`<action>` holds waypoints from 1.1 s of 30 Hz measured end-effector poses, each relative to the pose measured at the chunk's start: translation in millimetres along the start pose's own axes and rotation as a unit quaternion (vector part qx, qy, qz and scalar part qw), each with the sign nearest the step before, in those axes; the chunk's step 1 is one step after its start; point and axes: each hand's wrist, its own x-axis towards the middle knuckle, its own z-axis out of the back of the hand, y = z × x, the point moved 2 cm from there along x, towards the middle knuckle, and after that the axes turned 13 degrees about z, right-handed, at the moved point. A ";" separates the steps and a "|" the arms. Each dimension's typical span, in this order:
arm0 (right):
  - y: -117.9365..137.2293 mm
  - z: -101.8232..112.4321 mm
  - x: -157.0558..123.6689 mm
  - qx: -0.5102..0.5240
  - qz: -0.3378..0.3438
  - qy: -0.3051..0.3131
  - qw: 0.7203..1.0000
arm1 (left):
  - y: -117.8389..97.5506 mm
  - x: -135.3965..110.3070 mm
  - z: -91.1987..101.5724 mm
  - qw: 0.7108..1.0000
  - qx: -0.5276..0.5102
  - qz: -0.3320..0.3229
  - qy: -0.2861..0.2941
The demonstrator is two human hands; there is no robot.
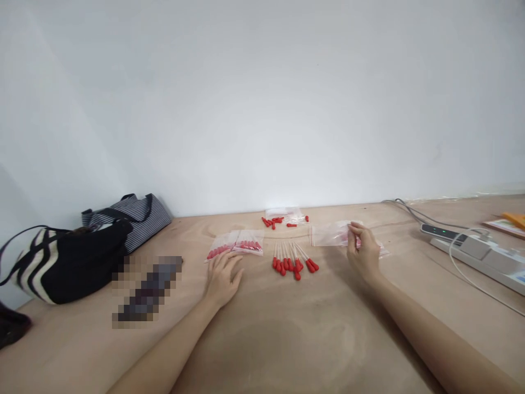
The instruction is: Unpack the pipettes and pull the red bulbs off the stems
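My right hand (362, 250) pinches the edge of a clear plastic zip bag (330, 234) and lifts it a little off the wooden table (287, 334). My left hand (223, 276) lies flat on the table with its fingers spread, just in front of two filled bags (238, 243) of red-capped droppers. Between my hands lies a loose row of several glass droppers with red bulbs (294, 259). Farther back, near the wall, loose red bulbs (275, 221) lie beside another clear bag (287, 213).
A striped bag (135, 214) and a black-and-white bag (65, 262) stand at the left. A blurred dark object (147, 290) lies beside them. At the right are a white power strip (488, 257), cables (410, 210) and an orange item (512, 221).
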 end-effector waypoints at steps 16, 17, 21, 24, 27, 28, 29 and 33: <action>-15.6 -13.7 -18.3 -0.049 0.079 0.174 0.980 | -4.7 38.9 -33.8 0.997 0.065 -0.050 -0.009; -16.4 -14.8 -19.5 -0.062 0.068 0.188 0.978 | -5.5 36.9 -32.1 0.996 0.068 -0.055 -0.003; -26.3 -14.4 -24.8 -0.160 -0.007 0.223 0.962 | -9.4 26.8 -25.2 0.993 0.083 -0.076 0.019; -29.2 -11.1 -26.4 -0.217 -0.019 0.242 0.946 | -14.3 18.2 -19.2 0.991 0.096 -0.084 0.030; -22.6 -7.7 -23.8 -0.269 -0.001 0.218 0.938 | -23.3 7.8 -11.7 0.986 0.126 -0.093 0.063; -18.2 -6.9 -22.3 -0.278 0.013 0.197 0.940 | -27.1 3.8 -8.6 0.982 0.140 -0.092 0.082; -12.7 -6.4 -20.8 -0.283 0.028 0.174 0.943 | -31.1 -0.4 -4.9 0.979 0.155 -0.087 0.101; 19.9 -8.1 -19.3 -0.216 0.109 0.117 0.963 | -46.6 -17.4 14.0 0.966 0.180 -0.039 0.182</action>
